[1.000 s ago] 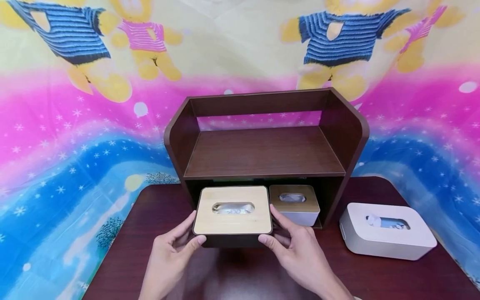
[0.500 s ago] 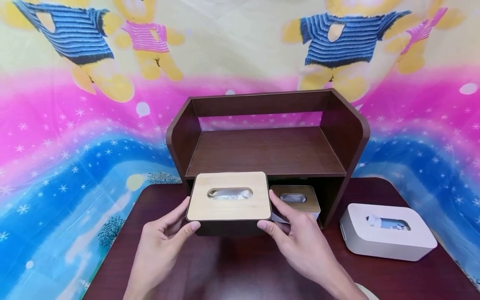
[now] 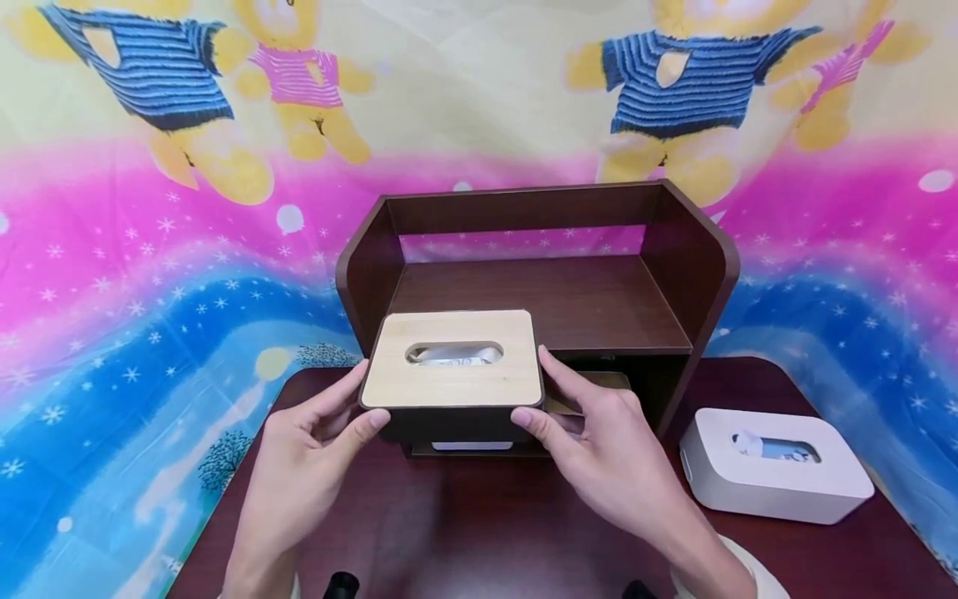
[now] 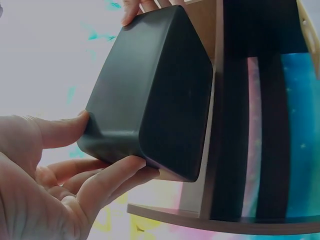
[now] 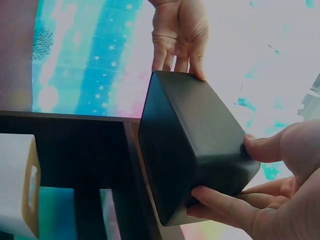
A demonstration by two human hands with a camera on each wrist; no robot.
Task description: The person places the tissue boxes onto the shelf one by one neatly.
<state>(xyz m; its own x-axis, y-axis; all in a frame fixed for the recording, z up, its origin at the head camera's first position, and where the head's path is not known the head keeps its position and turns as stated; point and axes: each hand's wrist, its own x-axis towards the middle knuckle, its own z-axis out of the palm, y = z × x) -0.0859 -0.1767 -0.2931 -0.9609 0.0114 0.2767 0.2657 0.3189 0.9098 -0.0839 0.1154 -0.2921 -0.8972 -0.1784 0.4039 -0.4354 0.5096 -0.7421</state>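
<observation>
Your left hand and right hand grip opposite ends of the black box, held up between them before the shelf. If either slackens, it could twist and drop; pushed in too low, it might catch the shelf. Shiny wrapping shows through its top. Right of your right hand, the white box holds a blue-and-white pack; beyond, what the small box holds is unclear.

Held box was black, top pale wood-grained; shelf dark brown; bench red-brown; rightmost box white. Backdrop ran cream, pink, blue, with white snowflakes.
</observation>
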